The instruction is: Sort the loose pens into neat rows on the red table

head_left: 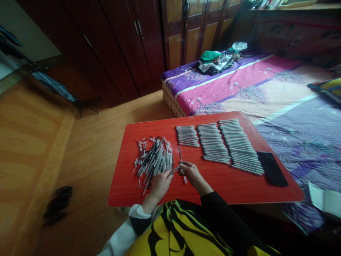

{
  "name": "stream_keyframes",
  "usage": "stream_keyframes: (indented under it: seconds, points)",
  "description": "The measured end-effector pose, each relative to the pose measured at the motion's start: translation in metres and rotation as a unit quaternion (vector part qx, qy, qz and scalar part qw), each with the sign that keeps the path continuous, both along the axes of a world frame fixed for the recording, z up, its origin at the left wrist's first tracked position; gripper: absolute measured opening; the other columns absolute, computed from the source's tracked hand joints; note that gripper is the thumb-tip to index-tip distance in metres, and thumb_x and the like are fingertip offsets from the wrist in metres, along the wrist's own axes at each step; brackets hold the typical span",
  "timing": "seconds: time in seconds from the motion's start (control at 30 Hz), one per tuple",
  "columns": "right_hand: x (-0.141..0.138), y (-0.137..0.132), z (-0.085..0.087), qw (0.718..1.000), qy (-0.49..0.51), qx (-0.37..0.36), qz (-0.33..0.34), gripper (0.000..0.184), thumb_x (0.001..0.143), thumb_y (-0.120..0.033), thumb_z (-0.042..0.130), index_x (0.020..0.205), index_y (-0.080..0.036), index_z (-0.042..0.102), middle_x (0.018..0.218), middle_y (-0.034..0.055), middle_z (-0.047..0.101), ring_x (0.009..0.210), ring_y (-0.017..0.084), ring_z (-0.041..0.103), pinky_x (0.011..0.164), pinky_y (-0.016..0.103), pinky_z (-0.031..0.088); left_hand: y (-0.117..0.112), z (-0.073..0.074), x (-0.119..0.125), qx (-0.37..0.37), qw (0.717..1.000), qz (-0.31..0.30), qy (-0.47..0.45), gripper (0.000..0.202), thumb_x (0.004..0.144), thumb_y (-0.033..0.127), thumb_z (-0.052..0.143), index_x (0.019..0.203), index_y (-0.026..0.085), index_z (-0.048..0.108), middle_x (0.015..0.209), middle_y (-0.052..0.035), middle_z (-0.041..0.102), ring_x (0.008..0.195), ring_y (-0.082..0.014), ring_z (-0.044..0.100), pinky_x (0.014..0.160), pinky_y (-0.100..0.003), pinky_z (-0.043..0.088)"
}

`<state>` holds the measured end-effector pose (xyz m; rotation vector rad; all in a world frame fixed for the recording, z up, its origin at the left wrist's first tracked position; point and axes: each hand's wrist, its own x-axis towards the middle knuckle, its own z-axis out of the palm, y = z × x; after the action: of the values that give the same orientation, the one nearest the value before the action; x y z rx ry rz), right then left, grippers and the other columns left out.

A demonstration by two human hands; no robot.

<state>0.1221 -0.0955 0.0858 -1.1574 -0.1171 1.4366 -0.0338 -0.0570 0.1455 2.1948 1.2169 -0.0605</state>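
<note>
On a red table (239, 188), my left hand (160, 184) pinches a white pen barrel (175, 169) that points up and to the right. My right hand (190, 173) is closed on a thin pen refill at the barrel's tip. Both hands meet just right of a loose pile of pen parts (153, 160). Another thin refill (180, 155) lies on the table just beyond my hands. Three neat rows of finished pens (226, 144) lie side by side further right.
A black phone (272, 168) lies at the table's right end. A bed with a purple and pink cover (266, 89) stands behind the table, clothes (217, 60) heaped on it. Dark wooden wardrobes (128, 46) line the wall. Black slippers (57, 204) lie on the floor at the left.
</note>
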Motion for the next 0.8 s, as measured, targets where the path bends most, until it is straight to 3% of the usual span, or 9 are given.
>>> stream_keyframes:
  seconds: [0.13, 0.27, 0.43, 0.63, 0.8]
  points:
    - [0.01, 0.007, -0.008, 0.999, -0.004, -0.03, -0.027, 0.019, 0.058, -0.016, 0.07, 0.073, -0.008, 0.062, 0.059, 0.009, 0.066, 0.047, 0.019, 0.063, 0.044, 0.026, 0.05, 0.003, -0.003, 0.003, 0.014, 0.999, 0.003, -0.039, 0.036, 0.086, 0.029, 0.045, 0.12, 0.021, 0.053, 0.103, -0.0094, 0.066, 0.095, -0.0216, 0.061, 0.079, -0.03, 0.044]
    - [0.04, 0.021, -0.025, 0.986, -0.041, -0.079, -0.141, 0.011, 0.064, -0.014, 0.064, 0.069, -0.012, 0.054, 0.052, 0.0034, 0.062, 0.043, 0.014, 0.06, 0.044, 0.023, 0.051, 0.002, -0.008, -0.007, 0.068, 0.987, 0.055, -0.137, 0.056, 0.082, 0.031, 0.051, 0.134, 0.017, 0.036, 0.126, -0.0128, 0.05, 0.115, -0.0233, 0.048, 0.094, -0.035, 0.04]
    - [0.082, 0.045, -0.047, 0.943, -0.087, -0.14, -0.288, 0.015, 0.069, -0.01, 0.057, 0.071, -0.017, 0.044, 0.043, -0.0058, 0.054, 0.035, 0.009, 0.053, 0.039, 0.018, 0.048, -0.012, -0.025, -0.023, 0.029, 0.98, 0.1, -0.168, 0.045, 0.084, 0.028, 0.046, 0.127, 0.017, 0.042, 0.117, -0.0109, 0.054, 0.103, -0.0199, 0.055, 0.089, -0.034, 0.045]
    - [0.099, 0.066, -0.059, 0.93, -0.076, -0.156, -0.324, 0.019, 0.069, -0.011, 0.057, 0.071, -0.018, 0.04, 0.043, -0.0052, 0.052, 0.036, 0.011, 0.054, 0.039, 0.021, 0.05, -0.028, -0.039, -0.03, 0.002, 0.979, 0.109, -0.175, 0.041, 0.082, 0.026, 0.048, 0.122, 0.017, 0.047, 0.114, -0.0098, 0.054, 0.097, -0.0176, 0.058, 0.087, -0.032, 0.047]
    - [0.112, 0.052, -0.059, 0.925, -0.094, -0.157, -0.334, 0.021, 0.068, -0.013, 0.058, 0.075, -0.019, 0.039, 0.046, -0.0059, 0.053, 0.038, 0.011, 0.056, 0.039, 0.02, 0.05, -0.028, -0.037, -0.034, -0.006, 0.974, 0.113, -0.194, 0.037, 0.083, 0.025, 0.046, 0.119, 0.016, 0.05, 0.112, -0.0101, 0.055, 0.092, -0.0159, 0.059, 0.085, -0.031, 0.048]
